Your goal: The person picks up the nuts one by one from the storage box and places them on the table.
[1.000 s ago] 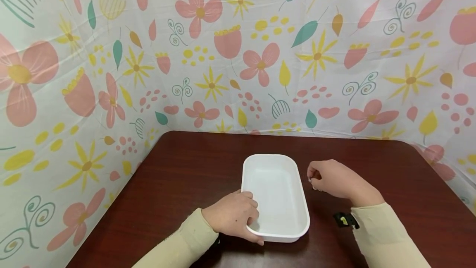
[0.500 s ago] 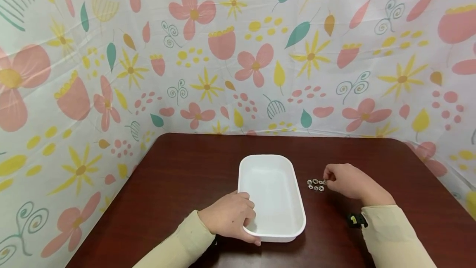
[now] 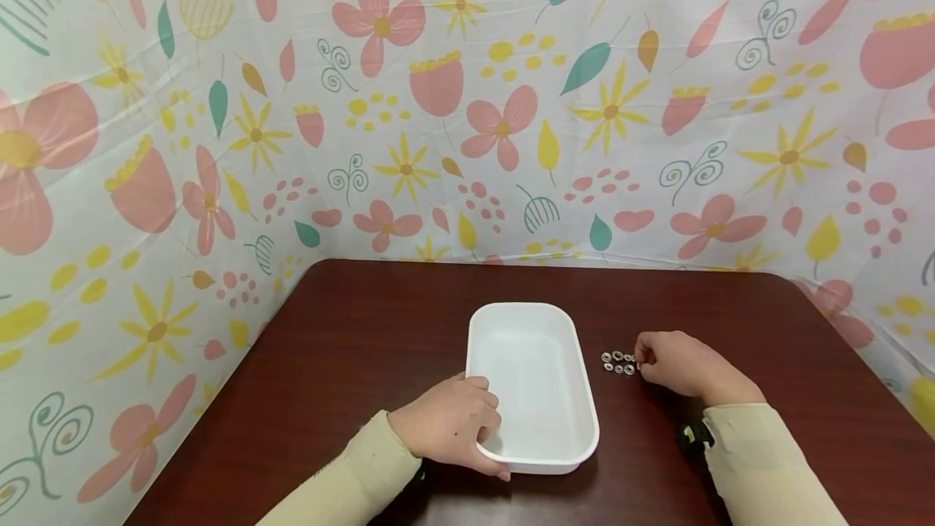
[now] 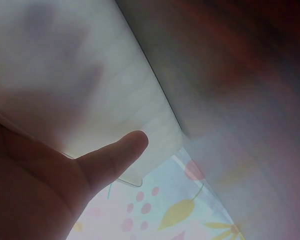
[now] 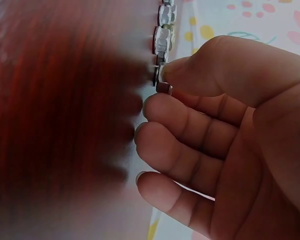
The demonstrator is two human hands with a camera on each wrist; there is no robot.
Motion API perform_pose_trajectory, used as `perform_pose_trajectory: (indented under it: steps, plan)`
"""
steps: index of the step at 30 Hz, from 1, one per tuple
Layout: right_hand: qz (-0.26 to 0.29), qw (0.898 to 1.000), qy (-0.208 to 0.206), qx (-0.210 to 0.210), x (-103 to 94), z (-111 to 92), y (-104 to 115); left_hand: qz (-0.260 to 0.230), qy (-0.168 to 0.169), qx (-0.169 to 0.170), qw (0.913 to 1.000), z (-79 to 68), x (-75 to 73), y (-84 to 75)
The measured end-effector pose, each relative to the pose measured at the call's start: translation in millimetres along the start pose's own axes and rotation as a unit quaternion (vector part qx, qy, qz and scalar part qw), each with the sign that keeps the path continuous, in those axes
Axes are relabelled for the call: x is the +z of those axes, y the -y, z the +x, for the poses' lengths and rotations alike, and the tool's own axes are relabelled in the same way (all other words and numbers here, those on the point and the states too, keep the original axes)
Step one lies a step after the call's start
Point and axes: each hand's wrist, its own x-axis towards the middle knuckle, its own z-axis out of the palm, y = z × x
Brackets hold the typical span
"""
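A deep white rectangular tray (image 3: 532, 384) stands on the table. My left hand (image 3: 449, 420) grips its near left corner, fingers over the rim and thumb outside; the left wrist view shows the thumb (image 4: 115, 155) along the tray's outer wall (image 4: 125, 100). To the tray's right lie several small metal nuts (image 3: 618, 356) in two short rows. At the right end of these rows, my right hand (image 3: 687, 368) has its fingers curled down. Close up, thumb and forefinger pinch a nut (image 5: 163, 88) at the tabletop, the forefinger mostly hidden, with other nuts (image 5: 162, 40) lined up beyond.
The dark reddish-brown table (image 3: 380, 323) extends around the tray and hands. A floral cloth (image 3: 467, 144) hangs behind it and along the left side. A black strap (image 3: 694, 437) sits at the right wrist.
My right hand has moved right from over the nuts, uncovering them, to their right end, and dipped slightly lower. The left hand keeps its hold on the tray. The view has shifted slightly.
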Motion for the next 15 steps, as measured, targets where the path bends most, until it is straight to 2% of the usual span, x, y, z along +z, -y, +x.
perform_pose_trajectory:
  steps: [15]
  plan:
    - [-0.002,1.0,-0.008,-0.007,5.0,-0.1,-4.0,-0.009,0.0,0.007,0.9999,3.1,1.2,2.0]
